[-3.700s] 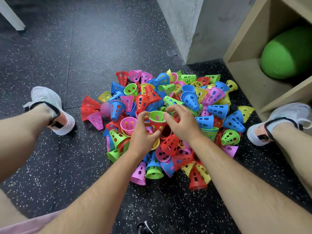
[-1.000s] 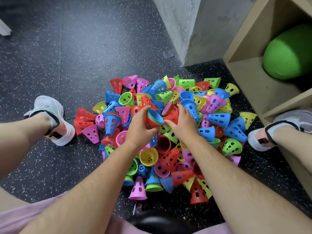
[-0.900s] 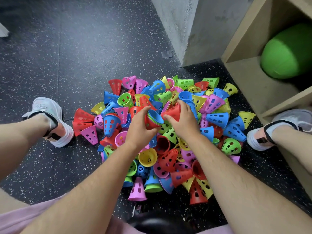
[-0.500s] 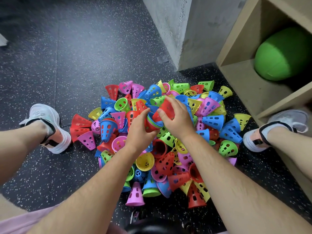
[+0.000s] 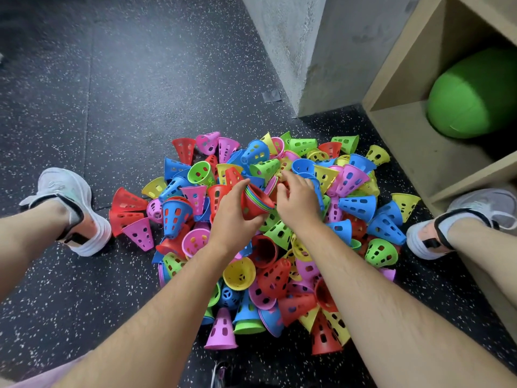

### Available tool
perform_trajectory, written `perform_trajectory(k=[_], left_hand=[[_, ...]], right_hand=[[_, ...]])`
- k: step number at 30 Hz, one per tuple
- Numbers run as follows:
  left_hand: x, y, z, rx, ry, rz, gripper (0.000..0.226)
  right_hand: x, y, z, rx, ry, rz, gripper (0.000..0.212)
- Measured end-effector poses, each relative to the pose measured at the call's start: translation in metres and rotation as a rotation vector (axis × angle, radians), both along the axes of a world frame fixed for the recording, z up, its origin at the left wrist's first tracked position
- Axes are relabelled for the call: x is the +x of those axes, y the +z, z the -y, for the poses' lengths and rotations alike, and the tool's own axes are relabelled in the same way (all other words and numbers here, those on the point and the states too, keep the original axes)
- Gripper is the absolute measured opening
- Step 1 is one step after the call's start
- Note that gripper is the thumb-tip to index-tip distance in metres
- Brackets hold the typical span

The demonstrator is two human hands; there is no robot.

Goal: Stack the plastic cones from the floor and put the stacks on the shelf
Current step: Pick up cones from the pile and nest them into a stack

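Floor (image 5: pixel 112 107): 1 stack (image 5: pixel 256 203), left hand (image 5: pixel 230 222), right hand (image 5: pixel 299 203)

Soft, even light is brightening the pile of cones (image 5: pixel 358 204) and leaving a pale sheen on the speckled floor (image 5: pixel 167 79) far left. Shadow is filling the shelf (image 5: pixel 405 141) behind the green ball (image 5: pixel 475 93) at right. Straight edges are bowing outward. The right hand (image 5: pixel 298 203) is blurring slightly beside the sharper stack (image 5: pixel 256 201) in the left hand (image 5: pixel 232 219).

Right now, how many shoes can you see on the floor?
2. The left shoe sits left of the cone pile; the right shoe sits right of it, by the wooden shelf. None appears hidden.
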State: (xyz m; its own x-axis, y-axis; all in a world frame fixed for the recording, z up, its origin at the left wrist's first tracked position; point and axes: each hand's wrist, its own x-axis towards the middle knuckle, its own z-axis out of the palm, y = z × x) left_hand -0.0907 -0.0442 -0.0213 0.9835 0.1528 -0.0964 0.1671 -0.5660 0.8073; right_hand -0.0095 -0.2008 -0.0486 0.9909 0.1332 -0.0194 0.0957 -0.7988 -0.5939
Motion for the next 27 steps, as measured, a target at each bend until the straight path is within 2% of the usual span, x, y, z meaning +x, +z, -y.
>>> perform_trajectory(k=[3, 5, 7, 10, 12, 17, 22, 24, 27], left_hand=[[0.003, -0.007, 0.002, -0.022, 0.011, -0.024, 0.086], [0.007, -0.014, 0.004, -0.021, 0.019, -0.031, 0.087], [0.005, -0.016, 0.003, -0.015, 0.018, -0.028, 0.087], [0.004, -0.025, 0.002, -0.053, 0.015, -0.026, 0.087], [0.003, -0.027, 0.002, -0.053, 0.020, -0.024, 0.085], [0.003, -0.027, 0.002, -0.052, 0.015, -0.023, 0.086], [0.005, -0.025, 0.009, -0.066, 0.045, -0.037, 0.086], [0.005, -0.023, 0.014, -0.049, 0.045, -0.031, 0.087], [0.007, -0.023, 0.021, -0.064, 0.047, -0.031, 0.087]], right_hand=[[0.009, 0.003, 0.001, -0.253, 0.087, -0.087, 0.057], [0.017, -0.002, -0.002, -0.343, 0.195, -0.173, 0.060], [0.023, -0.005, -0.006, -0.361, 0.265, -0.214, 0.053], [0.024, -0.006, -0.010, -0.368, 0.297, -0.162, 0.038], [0.022, -0.007, -0.009, -0.331, 0.267, -0.147, 0.030], [0.020, -0.005, 0.001, -0.222, 0.198, -0.113, 0.028], [0.010, 0.014, 0.014, 0.158, 0.000, -0.081, 0.025], [0.002, 0.025, 0.020, 0.252, -0.068, -0.070, 0.026], [-0.011, 0.035, 0.024, 0.330, -0.056, -0.076, 0.024]])
